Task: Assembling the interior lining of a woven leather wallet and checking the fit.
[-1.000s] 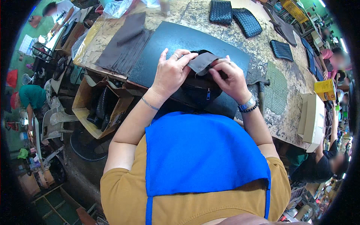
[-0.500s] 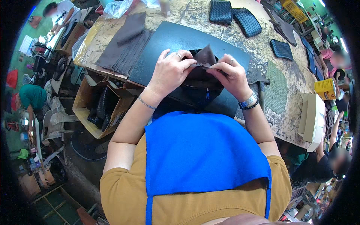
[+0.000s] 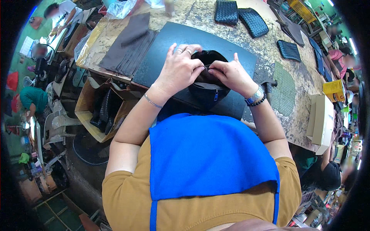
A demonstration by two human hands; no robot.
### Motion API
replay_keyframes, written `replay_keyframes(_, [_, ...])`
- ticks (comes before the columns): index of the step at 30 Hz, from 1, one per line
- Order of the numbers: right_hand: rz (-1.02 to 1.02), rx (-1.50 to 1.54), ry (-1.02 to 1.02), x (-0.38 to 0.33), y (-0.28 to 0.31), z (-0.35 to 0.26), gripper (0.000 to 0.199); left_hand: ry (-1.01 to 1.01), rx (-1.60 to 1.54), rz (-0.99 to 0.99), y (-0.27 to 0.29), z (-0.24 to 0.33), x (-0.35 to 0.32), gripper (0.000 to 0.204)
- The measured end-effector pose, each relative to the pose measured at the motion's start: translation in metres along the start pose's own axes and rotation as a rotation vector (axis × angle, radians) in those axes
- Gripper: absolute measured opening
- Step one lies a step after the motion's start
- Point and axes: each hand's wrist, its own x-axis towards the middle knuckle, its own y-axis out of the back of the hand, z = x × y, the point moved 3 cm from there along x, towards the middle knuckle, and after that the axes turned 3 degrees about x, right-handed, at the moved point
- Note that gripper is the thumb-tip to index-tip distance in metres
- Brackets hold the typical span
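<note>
A black pouch sits at the near edge of the dark mat, its mouth open upward and its zipper pull hanging on the person's side. Judged from this pose, the chief risk is a puckered or skewed edge of the dark lining, which uneven tension between the two pinches could cause; the soft wall might also sag inward if either grip slipped. The left hand is nearly closed, thumb and forefinger pinching at the lining, its other fingers bent over the pouch's rim. The right hand pinches just beside it, fingertips together, one finger raised; the exact fold held is hidden. A hammer lies right of the mat.
</note>
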Motion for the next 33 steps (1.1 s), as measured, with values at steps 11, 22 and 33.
replay_keyframes(11, [0.410, -0.117, 0.058, 0.001, 0.003, -0.003, 0.014, 0.287, -0.502, -0.251, -0.016, -0.033, 0.006, 0.018])
replay_keyframes(22, [0.338, 0.391, 0.050, 0.011, 0.000, 0.014, 0.010, 0.023, -0.407, 0.043, -0.021, -0.033, -0.005, 0.010])
replay_keyframes(33, [0.382, 0.404, 0.026, 0.017, -0.005, 0.016, 0.018, 0.285, -0.582, 0.050, -0.028, -0.039, -0.008, 0.014])
